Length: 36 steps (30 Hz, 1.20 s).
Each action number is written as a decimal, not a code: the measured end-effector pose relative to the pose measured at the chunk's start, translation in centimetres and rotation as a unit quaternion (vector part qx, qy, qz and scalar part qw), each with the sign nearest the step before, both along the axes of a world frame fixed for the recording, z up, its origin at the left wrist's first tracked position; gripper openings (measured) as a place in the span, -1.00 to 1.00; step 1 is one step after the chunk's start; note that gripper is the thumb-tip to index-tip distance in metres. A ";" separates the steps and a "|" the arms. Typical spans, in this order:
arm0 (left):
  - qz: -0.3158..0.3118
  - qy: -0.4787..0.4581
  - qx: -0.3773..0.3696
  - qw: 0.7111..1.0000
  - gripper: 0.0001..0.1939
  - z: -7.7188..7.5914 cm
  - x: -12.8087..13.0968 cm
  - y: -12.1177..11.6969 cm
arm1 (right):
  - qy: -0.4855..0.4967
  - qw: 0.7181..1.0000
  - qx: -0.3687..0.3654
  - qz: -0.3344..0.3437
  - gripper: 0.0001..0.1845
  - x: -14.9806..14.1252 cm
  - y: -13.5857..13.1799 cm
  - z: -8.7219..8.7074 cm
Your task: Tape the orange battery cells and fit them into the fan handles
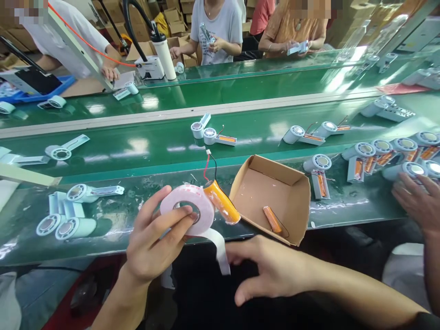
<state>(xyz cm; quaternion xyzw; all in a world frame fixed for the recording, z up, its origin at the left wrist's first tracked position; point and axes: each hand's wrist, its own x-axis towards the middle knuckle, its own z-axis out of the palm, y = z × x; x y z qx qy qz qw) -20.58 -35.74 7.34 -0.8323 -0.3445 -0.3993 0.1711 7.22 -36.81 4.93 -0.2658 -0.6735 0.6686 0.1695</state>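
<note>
My left hand (pixel 160 238) grips a roll of white double-sided tape (pixel 168 206), fingers through its core. A loose strip of tape (pixel 222 256) hangs from the roll. Right against the roll's edge is an orange cylindrical battery (pixel 222 201) with white patches on its wrap, and its red and black wires rise to a white connector. What supports the battery is hidden behind the roll. My right hand (pixel 264 266) is beside the hanging strip, thumb spread away from the fingers; the fingertips are partly behind the strip, and I cannot tell whether they touch it.
A cardboard box (pixel 256 183) with another orange battery (pixel 272 219) stands at the bench edge. Light-blue fan bodies (pixel 75 228) lie at left, more at right by a co-worker's hand (pixel 415 197). Others ride the green conveyor belt (pixel 154 146). Several people work across it.
</note>
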 end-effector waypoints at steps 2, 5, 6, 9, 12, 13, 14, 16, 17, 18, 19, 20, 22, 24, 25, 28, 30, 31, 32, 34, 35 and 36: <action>-0.022 0.020 -0.020 0.999 -0.54 0.0 0.0 -0.1 | 0.064 0.993 0.012 -0.101 -0.23 1.3 0.9 0.7; -0.061 0.043 -0.042 0.996 -0.58 -0.2 0.4 0.1 | 0.162 0.963 -0.016 -0.213 -0.32 1.7 2.6 1.4; -0.065 0.047 -0.040 0.996 -0.58 -0.3 0.6 0.2 | 0.185 0.954 -0.030 -0.233 -0.40 1.3 2.9 1.4; -0.030 0.034 -0.014 0.999 -0.49 -0.9 2.1 0.1 | 0.250 0.908 -0.072 -0.328 -0.54 -1.7 2.6 0.5; 0.038 -0.028 0.001 0.999 -0.46 -2.0 4.8 -0.9 | 0.320 0.821 -0.086 -0.465 -0.50 -4.7 1.5 -1.1; 0.052 -0.056 -0.008 0.997 -0.49 -2.5 5.6 -1.3 | 0.328 0.802 -0.086 -0.491 -0.49 -5.1 1.3 -1.4; 0.058 -0.082 -0.028 0.995 -0.53 -3.1 6.3 -1.6 | 0.325 0.798 -0.082 -0.502 -0.47 -5.0 1.4 -1.6; 0.053 -0.116 -0.075 0.989 -0.61 -4.4 6.7 -1.8 | 0.289 0.816 -0.049 -0.498 -0.46 -3.5 2.3 -1.4; 0.055 -0.120 -0.092 0.987 -0.64 -5.1 6.2 -1.5 | 0.269 0.821 -0.014 -0.503 -0.47 -2.2 3.1 -1.1; 0.066 -0.118 -0.101 0.986 -0.67 -5.8 5.3 -1.1 | 0.254 0.815 0.028 -0.519 -0.50 -0.8 4.0 -0.8; 0.085 -0.111 -0.104 0.985 -0.70 -6.6 4.0 -0.5 | 0.246 0.799 0.071 -0.544 -0.53 0.8 4.8 -0.4; 0.108 -0.101 -0.109 0.983 -0.74 -7.3 2.4 0.3 | 0.241 0.779 0.104 -0.570 -0.56 2.2 5.4 -0.1; 0.141 -0.072 -0.152 0.976 -0.76 -8.5 -1.1 2.3 | 0.238 0.753 0.122 -0.601 -0.56 4.5 6.0 0.1; 0.141 -0.047 -0.226 0.963 -0.66 -9.1 -3.9 5.0 | 0.231 0.758 0.089 -0.603 -0.54 5.8 5.7 -0.3; 0.136 -0.040 -0.260 0.955 -0.61 -9.1 -4.6 6.7 | 0.230 0.763 0.067 -0.601 -0.55 6.1 5.4 -0.7; 0.133 -0.030 -0.318 0.938 -0.56 -7.8 -3.8 13.6 | 0.241 0.766 0.009 -0.596 -0.55 6.4 4.6 -2.1; 0.152 0.009 -0.340 0.928 -0.54 -6.2 -1.4 19.4 | 0.248 0.768 -0.023 -0.591 -0.49 6.3 4.3 -2.7; 0.166 0.045 -0.351 0.921 -0.47 -5.4 0.1 22.4 | 0.248 0.770 -0.035 -0.587 -0.44 6.2 4.2 -2.9; 0.183 0.099 -0.364 0.908 -0.35 -4.7 1.5 25.3 | 0.245 0.774 -0.044 -0.582 -0.40 6.0 4.1 -3.1; 0.211 0.214 -0.397 0.867 -0.22 -3.5 3.9 29.9 | 0.231 0.786 -0.053 -0.570 -0.34 5.8 3.9 -3.5; 0.219 0.246 -0.410 0.850 -0.20 -3.0 4.8 31.6 | 0.221 0.793 -0.053 -0.565 -0.33 5.7 3.7 -3.9; 0.224 0.266 -0.421 0.838 -0.21 -2.7 5.4 32.8 | 0.210 0.799 -0.052 -0.562 -0.33 5.9 3.4 -4.2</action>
